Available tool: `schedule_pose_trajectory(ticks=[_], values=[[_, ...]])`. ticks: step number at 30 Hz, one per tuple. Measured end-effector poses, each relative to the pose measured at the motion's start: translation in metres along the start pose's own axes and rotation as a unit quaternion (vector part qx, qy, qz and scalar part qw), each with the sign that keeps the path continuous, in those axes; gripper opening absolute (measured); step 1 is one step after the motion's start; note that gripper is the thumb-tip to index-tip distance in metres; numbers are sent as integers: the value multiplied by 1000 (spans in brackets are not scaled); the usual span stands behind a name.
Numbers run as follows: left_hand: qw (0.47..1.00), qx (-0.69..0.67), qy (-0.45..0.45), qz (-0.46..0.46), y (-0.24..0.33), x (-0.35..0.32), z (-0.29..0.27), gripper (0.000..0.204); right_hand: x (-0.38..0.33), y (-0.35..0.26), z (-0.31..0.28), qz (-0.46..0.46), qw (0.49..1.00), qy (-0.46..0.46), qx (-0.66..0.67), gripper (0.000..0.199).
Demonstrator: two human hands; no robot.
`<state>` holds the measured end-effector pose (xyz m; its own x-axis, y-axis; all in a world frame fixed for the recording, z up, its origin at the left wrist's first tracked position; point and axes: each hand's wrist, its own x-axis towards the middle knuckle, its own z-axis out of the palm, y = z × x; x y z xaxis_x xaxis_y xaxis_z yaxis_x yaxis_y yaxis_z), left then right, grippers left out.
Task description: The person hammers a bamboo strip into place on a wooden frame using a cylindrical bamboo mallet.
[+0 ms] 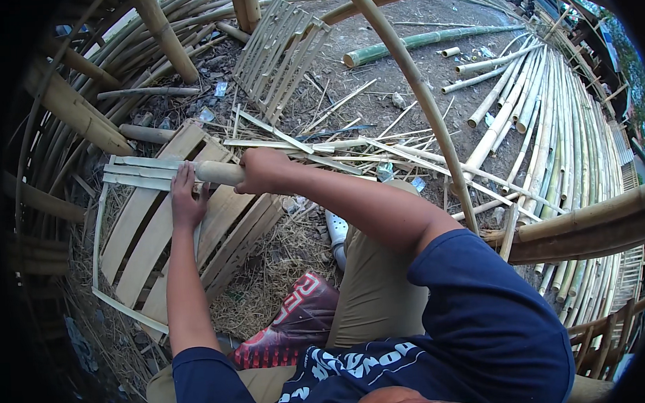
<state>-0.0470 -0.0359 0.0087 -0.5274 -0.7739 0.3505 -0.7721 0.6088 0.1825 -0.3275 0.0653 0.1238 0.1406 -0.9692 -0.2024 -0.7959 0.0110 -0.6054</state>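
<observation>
A slatted wooden crate (168,222) stands before me on the left, with flat pale bamboo slats (142,172) laid across its far end. My left hand (188,195) rests on these slats, its fingers stretched over them and the thumb apart. My right hand (263,170) is closed around a short, thick, pale round stick (219,172). The stick lies level just right of the left fingers, its left end by the slats' ends. Whether it touches them I cannot tell. More thin strips (131,308) run along the crate's left and near sides.
Another slatted frame (278,57) leans beyond the crate. Split bamboo strips (342,152) litter the ground. A green bamboo pole (430,43) lies far off, many pale poles (547,122) to the right. A curved bamboo pole (410,77) crosses ahead; thick bamboo posts (164,36) stand left.
</observation>
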Motion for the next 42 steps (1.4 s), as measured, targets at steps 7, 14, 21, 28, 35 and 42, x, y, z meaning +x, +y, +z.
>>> schedule_pose_trajectory(ticks=[7, 14, 21, 28, 35, 42], values=[[1000, -10, -6, -9, -1, 3, 9, 67, 2, 4, 1, 5, 1000, -4, 1, 54], [1000, -17, -15, -21, -13, -6, 8, 72, 2, -8, 2, 28, 999, -15, -3, 52], [999, -25, -17, -21, -5, 1, 6, 81, -2, -4, -11, 31, 1000, 1, -1, 58], [1000, -15, -6, -12, -1, -4, -6, 74, 7, 2, -18, 13, 999, 7, -28, 70], [972, -191, -89, -100, -38, 31, -37, 43, 35, 2, -43, -84, 990, 62, -96, 51], [987, 101, 75, -96, -67, 32, 10, 48, 117, -17, -56, -348, 897, 81, -262, 29]])
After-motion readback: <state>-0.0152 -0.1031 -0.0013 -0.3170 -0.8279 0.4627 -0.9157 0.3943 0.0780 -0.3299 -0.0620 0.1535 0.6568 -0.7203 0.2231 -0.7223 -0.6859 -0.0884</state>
